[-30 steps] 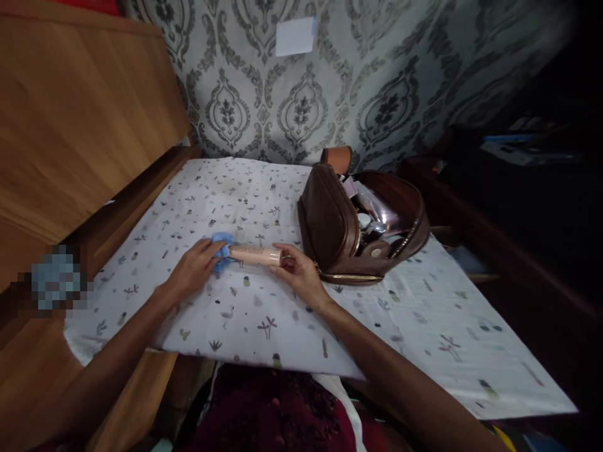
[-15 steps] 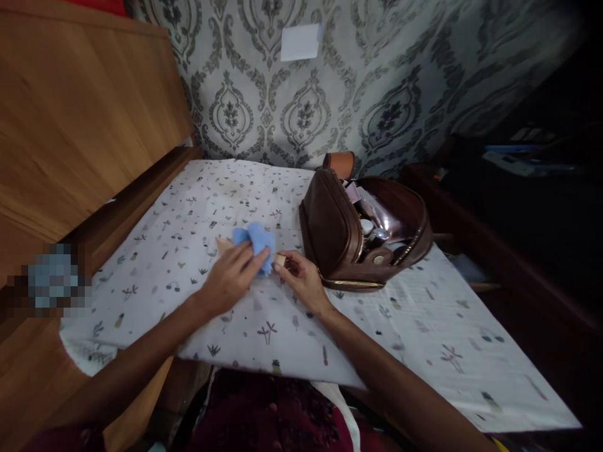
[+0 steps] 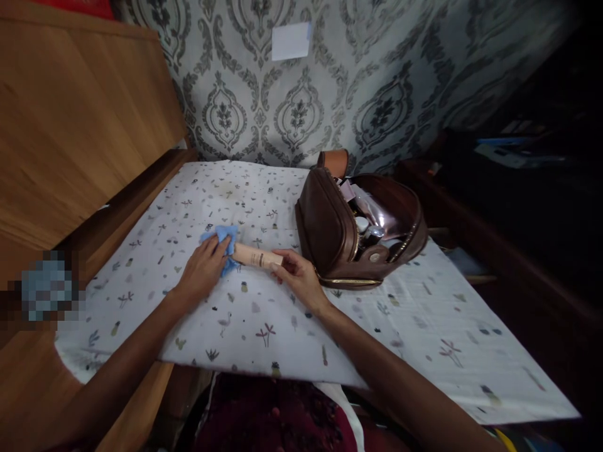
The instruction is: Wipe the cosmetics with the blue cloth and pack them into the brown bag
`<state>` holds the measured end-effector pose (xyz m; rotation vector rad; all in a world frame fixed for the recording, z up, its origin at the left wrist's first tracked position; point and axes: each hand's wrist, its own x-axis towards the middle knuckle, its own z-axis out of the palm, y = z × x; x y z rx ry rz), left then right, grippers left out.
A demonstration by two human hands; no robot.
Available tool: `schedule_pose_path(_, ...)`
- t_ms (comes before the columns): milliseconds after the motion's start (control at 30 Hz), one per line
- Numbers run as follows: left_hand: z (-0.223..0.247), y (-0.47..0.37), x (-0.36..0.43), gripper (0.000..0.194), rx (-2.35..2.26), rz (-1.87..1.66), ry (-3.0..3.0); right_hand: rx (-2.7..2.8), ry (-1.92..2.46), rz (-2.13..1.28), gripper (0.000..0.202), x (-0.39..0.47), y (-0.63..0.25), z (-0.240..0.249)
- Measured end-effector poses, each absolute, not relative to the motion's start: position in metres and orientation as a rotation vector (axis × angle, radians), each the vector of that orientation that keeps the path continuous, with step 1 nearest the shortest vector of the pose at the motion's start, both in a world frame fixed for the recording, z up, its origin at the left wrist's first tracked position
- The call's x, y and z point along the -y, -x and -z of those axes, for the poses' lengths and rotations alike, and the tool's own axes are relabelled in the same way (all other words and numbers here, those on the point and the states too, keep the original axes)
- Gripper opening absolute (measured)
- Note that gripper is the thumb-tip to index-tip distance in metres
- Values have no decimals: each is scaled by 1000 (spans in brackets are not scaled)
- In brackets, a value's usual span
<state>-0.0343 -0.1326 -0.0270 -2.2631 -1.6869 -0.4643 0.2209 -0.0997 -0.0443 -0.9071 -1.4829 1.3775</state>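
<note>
A beige cosmetic tube [image 3: 257, 256] with dark print lies sideways above the table, its right end pinched in the fingers of my right hand [image 3: 299, 276]. My left hand [image 3: 202, 267] is closed on a blue cloth [image 3: 228, 242] wrapped about the tube's left end, which the cloth hides. Just right of my right hand stands an open brown cosmetic bag [image 3: 330, 232]. Inside it are several items, among them a shiny pink pouch [image 3: 377, 210] and bottles with pale caps.
A white printed cloth [image 3: 264, 339] covers the table. Behind the bag stands a round orange-brown object [image 3: 333, 162] by the patterned wall [image 3: 264, 94]. A wooden cabinet [image 3: 85, 113] rises on the left. Dark furniture lies to the right.
My left hand and the blue cloth have slid left along the tube, baring its printed middle. My right hand stays at the right end. The view has shifted slightly.
</note>
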Motion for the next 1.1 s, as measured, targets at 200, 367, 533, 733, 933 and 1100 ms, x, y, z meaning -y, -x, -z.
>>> schedule_pose_path(200, 50, 41, 130, 45, 1789, 588, 2285, 1442, 1003, -1448, 46, 97, -221, 51)
schedule_pose_path(367, 47, 20, 137, 45, 1492, 566, 2304, 1522, 1032, -1355, 46, 99, -221, 51)
schedule_pose_path(533, 35, -17, 146, 56, 1157, 609, 2439, 1548, 1005, -1317, 44, 100, -220, 48)
schedule_pose_path(733, 33, -23, 140, 55, 1127, 555, 2502, 1567, 1019, -1326, 41, 99, -221, 50)
schedule_pose_path(933, 40, 20, 128, 47, 1486, 479, 2422, 1578, 1043, -1298, 43, 100, -222, 49)
schedule_pose_path(1100, 39, 42, 127, 46, 1703, 540, 2368, 1523, 1017, -1313, 45, 102, -221, 42)
